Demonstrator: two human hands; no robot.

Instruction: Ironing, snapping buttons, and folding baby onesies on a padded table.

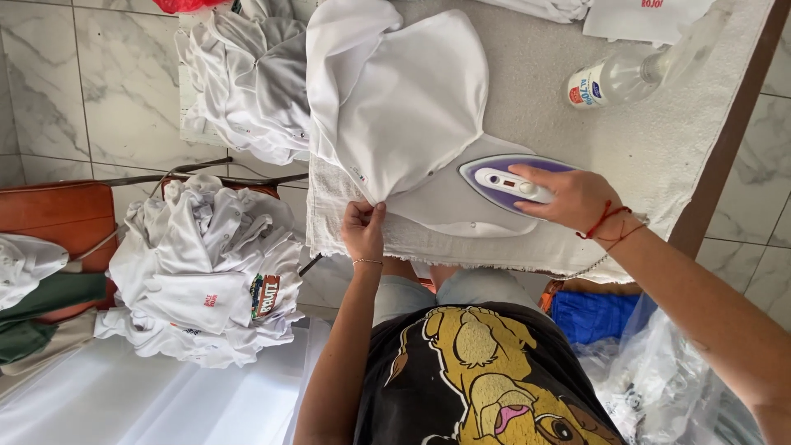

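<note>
In the middle of the frame the right hand [574, 198] grips the purple and white iron [504, 181] on a white shirt [404, 107] – the left hand [363, 229] pinches the shirt's near edge – with a pile of white clothes [206, 280] at lower left.

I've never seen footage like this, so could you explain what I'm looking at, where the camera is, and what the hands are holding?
There is no machine: a person wears a camera on the head, looking down at their own two hands. The right hand grips a purple and white iron resting on a white shirt. The left hand pinches the shirt's near edge between its fingers. The shirt lies on a pale towel covering the table. A clear spray bottle lies at the far side. On the left are piles of white shirts.
</note>
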